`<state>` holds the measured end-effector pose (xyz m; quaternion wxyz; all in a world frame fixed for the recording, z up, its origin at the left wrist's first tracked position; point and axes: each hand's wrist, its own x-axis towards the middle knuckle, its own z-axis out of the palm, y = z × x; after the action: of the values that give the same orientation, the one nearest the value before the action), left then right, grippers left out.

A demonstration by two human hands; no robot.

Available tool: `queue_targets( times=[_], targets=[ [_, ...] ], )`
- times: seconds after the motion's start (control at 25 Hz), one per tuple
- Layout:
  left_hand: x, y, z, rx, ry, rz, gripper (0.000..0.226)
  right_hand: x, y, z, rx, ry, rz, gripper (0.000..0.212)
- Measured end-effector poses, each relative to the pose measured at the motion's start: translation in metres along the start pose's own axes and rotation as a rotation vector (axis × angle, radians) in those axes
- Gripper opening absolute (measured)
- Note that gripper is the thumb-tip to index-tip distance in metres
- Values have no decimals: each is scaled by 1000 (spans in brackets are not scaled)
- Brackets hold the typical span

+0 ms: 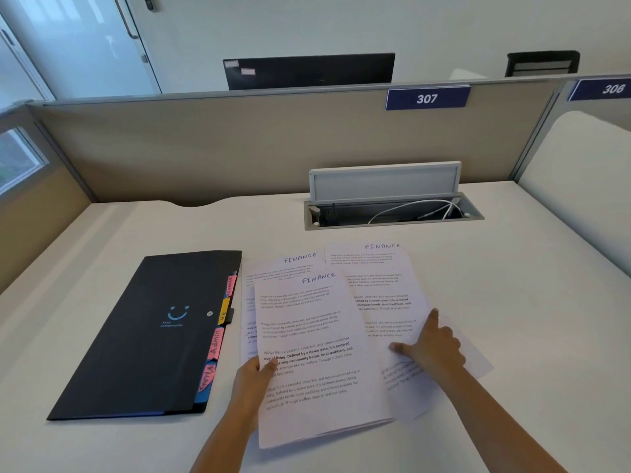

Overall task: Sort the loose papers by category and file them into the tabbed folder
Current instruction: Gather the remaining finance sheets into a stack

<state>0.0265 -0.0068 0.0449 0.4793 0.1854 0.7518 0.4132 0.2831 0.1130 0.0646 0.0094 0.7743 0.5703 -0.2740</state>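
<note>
White laminate table (pixel 478 302), beige partition at far edge. Black flat tabbed folder (pixel 146 336) lies closed, left of centre; coloured tabs (Finance, HR, Admin, Sports) along its right edge. Just right of it: fanned white printed sheets headed FINANCE (pixel 317 336), overlapping. Left hand (pixel 252 380) pinches top sheet's left edge, thumb on top. Right hand (pixel 430 346) presses right-hand sheets, index finger straight.

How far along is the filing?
Done: three Finance sheets lie fanned together beside the folder. In hand: the left hand grips the front sheet's edge; the right hand presses the right sheet. Left: the folder is shut, nothing visibly filed.
</note>
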Motion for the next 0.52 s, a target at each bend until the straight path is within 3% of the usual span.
queue_targets(
  times=[0.08,0.2,0.52],
  targets=[
    [0,0,0,10,4,10,9,5,6,2,112,43,-30,94],
    [-2,0,1,21,3,26,10,7,22,1,359,162,-88,35],
    [-4,-1,-1,-8,11,10,12,10,63,-46,741,477,-52,21]
  ],
)
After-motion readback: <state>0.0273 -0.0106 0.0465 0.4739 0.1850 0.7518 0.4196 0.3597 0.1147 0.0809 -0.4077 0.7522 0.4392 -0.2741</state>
